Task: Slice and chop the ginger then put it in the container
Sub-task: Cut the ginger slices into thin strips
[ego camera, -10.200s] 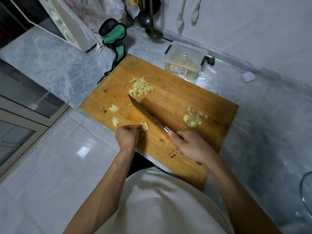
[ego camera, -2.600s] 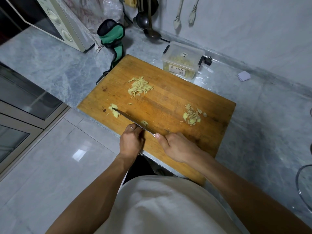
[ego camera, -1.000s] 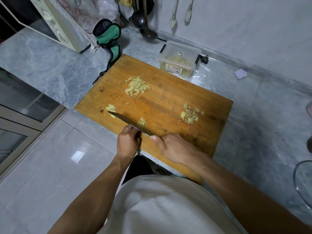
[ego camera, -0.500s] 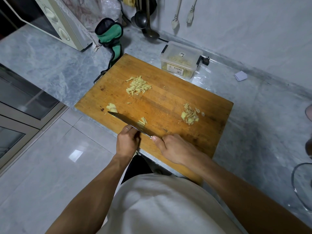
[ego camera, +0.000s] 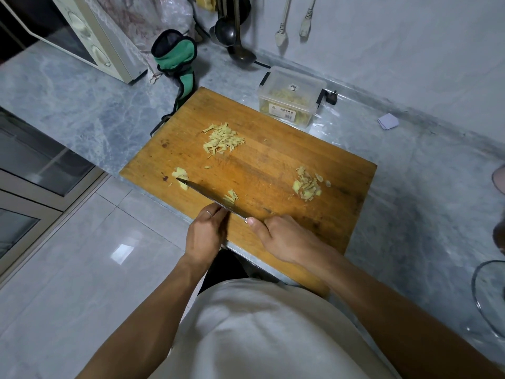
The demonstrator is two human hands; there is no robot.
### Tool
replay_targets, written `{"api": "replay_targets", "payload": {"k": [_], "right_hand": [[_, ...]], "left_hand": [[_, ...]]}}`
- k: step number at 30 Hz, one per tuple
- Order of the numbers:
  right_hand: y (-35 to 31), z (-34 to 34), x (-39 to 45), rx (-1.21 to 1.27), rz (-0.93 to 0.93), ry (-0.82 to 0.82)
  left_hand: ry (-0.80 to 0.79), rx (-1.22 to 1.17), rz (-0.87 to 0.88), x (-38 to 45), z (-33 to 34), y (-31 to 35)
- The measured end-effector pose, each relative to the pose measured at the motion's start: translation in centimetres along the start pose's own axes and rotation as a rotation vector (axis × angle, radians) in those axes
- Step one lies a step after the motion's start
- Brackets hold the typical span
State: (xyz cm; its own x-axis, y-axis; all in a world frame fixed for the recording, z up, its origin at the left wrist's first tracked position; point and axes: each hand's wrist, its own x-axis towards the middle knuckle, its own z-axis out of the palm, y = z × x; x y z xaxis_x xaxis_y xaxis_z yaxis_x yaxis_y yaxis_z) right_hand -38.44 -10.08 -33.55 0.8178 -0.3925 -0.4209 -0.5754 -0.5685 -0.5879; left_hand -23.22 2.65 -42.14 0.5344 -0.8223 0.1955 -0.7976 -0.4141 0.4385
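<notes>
Dim, even indoor light; a window glare patch on the floor tiles (ego camera: 121,252); wide-angle bending at edges; slightly soft.

Your right hand (ego camera: 284,239) covers the knife (ego camera: 210,195) handle completely, so only the blade shows. Your left hand (ego camera: 206,233) hides whatever ginger sits under its fingertips. The label on the far container (ego camera: 291,97) is too small to read. At the right edge, a glass bowl (ego camera: 489,296) is cut off, and the microwave (ego camera: 82,36) runs out at the top left.
</notes>
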Motion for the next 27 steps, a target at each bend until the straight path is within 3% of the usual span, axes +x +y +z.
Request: {"api": "replay_targets", "payload": {"k": [27], "right_hand": [[0.1,0.7,0.0,0.008,-0.012,0.011]], "left_hand": [[0.033,0.038,0.053,-0.8,-0.5,0.5]]}}
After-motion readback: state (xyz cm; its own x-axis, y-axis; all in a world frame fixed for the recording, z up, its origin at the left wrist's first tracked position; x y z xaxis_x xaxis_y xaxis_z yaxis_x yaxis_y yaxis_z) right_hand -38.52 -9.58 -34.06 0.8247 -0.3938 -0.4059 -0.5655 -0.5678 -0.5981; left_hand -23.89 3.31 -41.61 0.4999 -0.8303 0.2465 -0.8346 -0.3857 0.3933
